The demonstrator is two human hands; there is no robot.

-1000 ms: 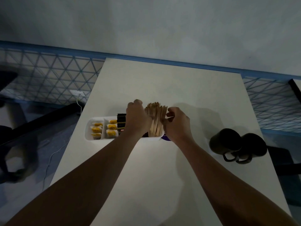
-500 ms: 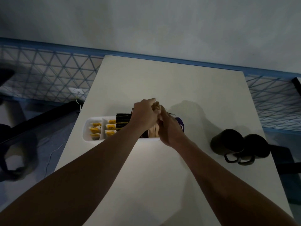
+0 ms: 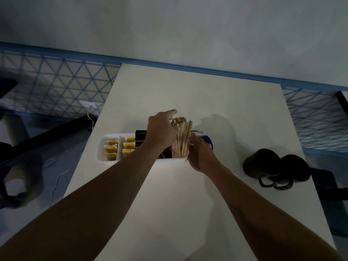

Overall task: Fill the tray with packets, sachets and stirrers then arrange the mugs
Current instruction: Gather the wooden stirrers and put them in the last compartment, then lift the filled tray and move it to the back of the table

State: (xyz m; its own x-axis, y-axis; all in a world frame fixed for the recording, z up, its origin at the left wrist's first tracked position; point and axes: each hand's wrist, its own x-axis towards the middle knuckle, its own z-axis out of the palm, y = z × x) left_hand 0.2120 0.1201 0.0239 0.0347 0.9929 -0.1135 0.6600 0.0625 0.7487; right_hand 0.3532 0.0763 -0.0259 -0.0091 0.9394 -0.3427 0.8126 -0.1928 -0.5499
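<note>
"Can we read anything here?"

"Barely. The yellow sachets (image 3: 129, 146) in the white tray (image 3: 100, 151) carry dark print. On one we make out what looks like 'TEA', but it is blurred."

"And the purple thing (image 3: 209, 142) at the tray's right end?"

"We see a pale mark on it, and we cannot read it."

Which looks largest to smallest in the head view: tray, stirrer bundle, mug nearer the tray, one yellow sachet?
1. tray
2. mug nearer the tray and stirrer bundle: too alike to rank
3. yellow sachet
</note>
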